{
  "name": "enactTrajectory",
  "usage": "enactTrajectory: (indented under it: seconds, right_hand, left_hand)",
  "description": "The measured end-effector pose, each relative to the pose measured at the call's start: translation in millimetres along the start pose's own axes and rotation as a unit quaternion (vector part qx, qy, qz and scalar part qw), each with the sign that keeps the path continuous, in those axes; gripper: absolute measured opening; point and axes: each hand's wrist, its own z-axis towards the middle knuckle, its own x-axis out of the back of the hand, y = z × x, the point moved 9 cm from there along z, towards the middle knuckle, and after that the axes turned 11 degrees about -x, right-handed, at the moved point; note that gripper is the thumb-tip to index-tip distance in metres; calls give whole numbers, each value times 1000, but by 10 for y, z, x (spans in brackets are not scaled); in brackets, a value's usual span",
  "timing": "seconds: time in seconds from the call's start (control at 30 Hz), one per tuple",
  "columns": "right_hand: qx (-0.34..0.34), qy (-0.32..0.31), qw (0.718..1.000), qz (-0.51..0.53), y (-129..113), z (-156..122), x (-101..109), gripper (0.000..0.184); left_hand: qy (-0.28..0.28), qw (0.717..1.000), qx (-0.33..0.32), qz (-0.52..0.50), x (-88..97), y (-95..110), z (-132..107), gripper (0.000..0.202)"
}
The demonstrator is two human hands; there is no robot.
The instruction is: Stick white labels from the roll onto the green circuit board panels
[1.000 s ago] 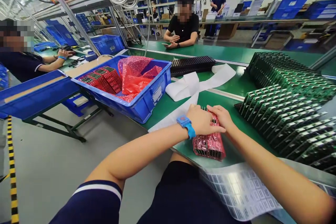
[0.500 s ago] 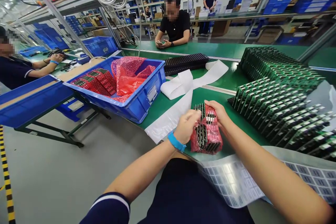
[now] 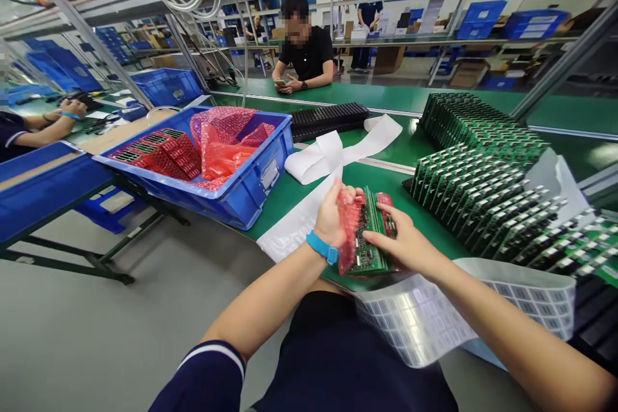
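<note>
In front of my body, a bundle of green circuit boards (image 3: 367,254) stands at the table's near edge, partly in red bubble wrap. My left hand (image 3: 331,215) is closed on the red bubble wrap (image 3: 348,225) at the bundle's left side, palm turned up and fingers curled. On the other side, my right hand (image 3: 410,243) grips the boards, with thumb and fingers apart across their top edges. Some red wrap also shows beyond my right fingers. The undersides of the boards are hidden.
Left stands a blue bin (image 3: 241,196) with red-wrapped boards and loose wrap. A white paper strip (image 3: 313,161) and black trays (image 3: 331,117) lie behind. Rows of upright circuit boards (image 3: 483,199) stand right. A label sheet (image 3: 420,322) hangs over the near edge. A person (image 3: 309,51) sits opposite.
My left hand has turned palm up and pulled the bubble wrap leftward, baring the boards' green face. My right hand has come down from the far end onto the boards. The view has shifted slightly right.
</note>
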Motion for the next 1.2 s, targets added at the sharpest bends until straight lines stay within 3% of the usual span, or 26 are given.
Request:
enactTrajectory:
  seconds: [0.1, 0.17, 0.27, 0.37, 0.47, 0.53, 0.6, 0.67, 0.7, 0.73, 0.8, 0.83, 0.9, 1.0, 1.2]
  right_hand:
    - [-54, -106, 968, 221, 163, 124, -140, 67]
    - [-88, -134, 939, 303, 277, 185, -219, 59]
    - [-120, -144, 933, 306, 392, 211, -310, 41]
    - [-137, -150, 930, 307, 417, 213, -351, 34]
    - [-159, -157, 927, 301, 409, 223, -364, 34]
    - [-177, -167, 925, 293, 397, 224, -381, 34]
    - [-193, -175, 922, 285, 375, 222, -398, 34]
    - [-206, -175, 923, 275, 351, 217, -411, 36]
    - [-209, -171, 925, 266, 339, 213, -415, 37]
    - [-209, -165, 930, 254, 328, 208, -417, 39]
    - [-199, -150, 940, 232, 304, 190, -428, 47]
    - [-186, -145, 946, 225, 290, 175, -438, 52]
    - [-144, -129, 958, 212, 263, 138, -445, 61]
    - [-80, -109, 973, 186, 250, 61, -433, 66]
    - [-58, -122, 974, 183, 276, -50, -436, 71]
  left_hand:
    - [0, 995, -76, 59, 86, 321, 158, 55]
    - [2, 987, -117, 108, 197, 532, 220, 55]
    - [17, 980, -128, 149, 414, 756, 204, 55]
    - [18, 951, -91, 294, 671, 917, 88, 54]
    - [3, 869, -52, 493, 971, 1078, -78, 33]
    - [-37, 790, -30, 611, 1099, 1097, -193, 44]
    - [-80, 722, -26, 687, 1115, 1027, -309, 55]
    - [-94, 692, -56, 714, 1014, 909, -424, 58]
    - [-97, 689, -70, 715, 937, 817, -484, 58]
    - [-107, 706, -68, 697, 861, 677, -545, 56]
    - [-143, 789, -6, 598, 737, 272, -679, 59]
    - [-135, 831, 19, 540, 699, 109, -741, 60]
    - [-85, 880, 30, 467, 684, -80, -828, 66]
    - [-57, 902, -11, 428, 636, -139, -900, 70]
    - [-68, 899, -62, 429, 571, -25, -924, 65]
